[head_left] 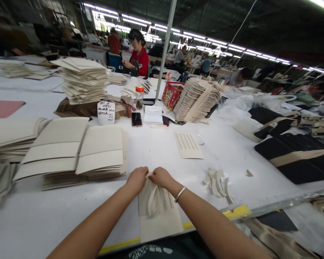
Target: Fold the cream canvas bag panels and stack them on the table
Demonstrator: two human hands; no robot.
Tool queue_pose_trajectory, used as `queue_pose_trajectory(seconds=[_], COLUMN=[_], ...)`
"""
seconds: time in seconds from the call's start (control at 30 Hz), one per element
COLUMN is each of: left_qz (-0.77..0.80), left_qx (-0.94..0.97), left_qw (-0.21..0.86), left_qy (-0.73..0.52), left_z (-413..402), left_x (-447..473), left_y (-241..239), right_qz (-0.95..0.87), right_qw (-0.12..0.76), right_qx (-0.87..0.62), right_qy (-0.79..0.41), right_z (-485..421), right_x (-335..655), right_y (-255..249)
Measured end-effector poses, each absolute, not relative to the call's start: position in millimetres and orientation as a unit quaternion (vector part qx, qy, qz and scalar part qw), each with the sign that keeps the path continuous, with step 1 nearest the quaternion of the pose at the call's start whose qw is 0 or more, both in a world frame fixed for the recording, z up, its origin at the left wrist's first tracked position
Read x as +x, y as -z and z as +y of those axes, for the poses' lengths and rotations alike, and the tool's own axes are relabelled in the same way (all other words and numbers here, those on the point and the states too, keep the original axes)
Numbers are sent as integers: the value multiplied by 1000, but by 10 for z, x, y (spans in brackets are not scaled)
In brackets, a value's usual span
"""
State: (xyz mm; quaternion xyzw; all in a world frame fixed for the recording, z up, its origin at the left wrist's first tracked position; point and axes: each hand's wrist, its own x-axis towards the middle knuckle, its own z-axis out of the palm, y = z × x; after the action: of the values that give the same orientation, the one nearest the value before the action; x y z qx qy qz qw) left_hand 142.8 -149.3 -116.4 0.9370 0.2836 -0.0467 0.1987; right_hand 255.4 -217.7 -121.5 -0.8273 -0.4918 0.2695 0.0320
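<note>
A cream panel (pixel 162 227) lies on the white table in front of my body, its near end at the table's edge. At its far end my left hand (pixel 137 181) is closed in a pinch, with its fingertips close to those of the other hand. What it pinches is hidden by the fingers. My right hand (pixel 163 177) is closed on a cream fabric strap (pixel 156 203), which hangs in a loop over the panel. Farther out lies another cream panel (pixel 189 145) with several raised strips. Loose cream straps (pixel 217 182) are heaped to the right.
Stacks of cream panels (pixel 99 151) stand at the left, with a taller pile (pixel 82 81) behind. A phone (pixel 136 119), a jar with an orange lid (pixel 139 98) and a strapped bundle (pixel 197 100) are ahead. Black pieces (pixel 294 156) lie right. A person in red (pixel 142 61) sits across.
</note>
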Motion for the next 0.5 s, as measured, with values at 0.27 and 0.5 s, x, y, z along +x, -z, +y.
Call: queue_pose_trajectory(seconds=[0.27,0.5], left_qz=[249,207], left_qx=[937,946], left_qw=[202,206], left_qy=[137,138], left_z=[-1256,-1307], left_x=[1684,1609], left_y=[1030,1083], right_qz=[-460,-453], right_qw=[-5,8], right_qx=[-836,-838], right_qy=[-298,-305], right_z=[-2042,-2055], right_x=[2593,2576], right_y=[1193,1206])
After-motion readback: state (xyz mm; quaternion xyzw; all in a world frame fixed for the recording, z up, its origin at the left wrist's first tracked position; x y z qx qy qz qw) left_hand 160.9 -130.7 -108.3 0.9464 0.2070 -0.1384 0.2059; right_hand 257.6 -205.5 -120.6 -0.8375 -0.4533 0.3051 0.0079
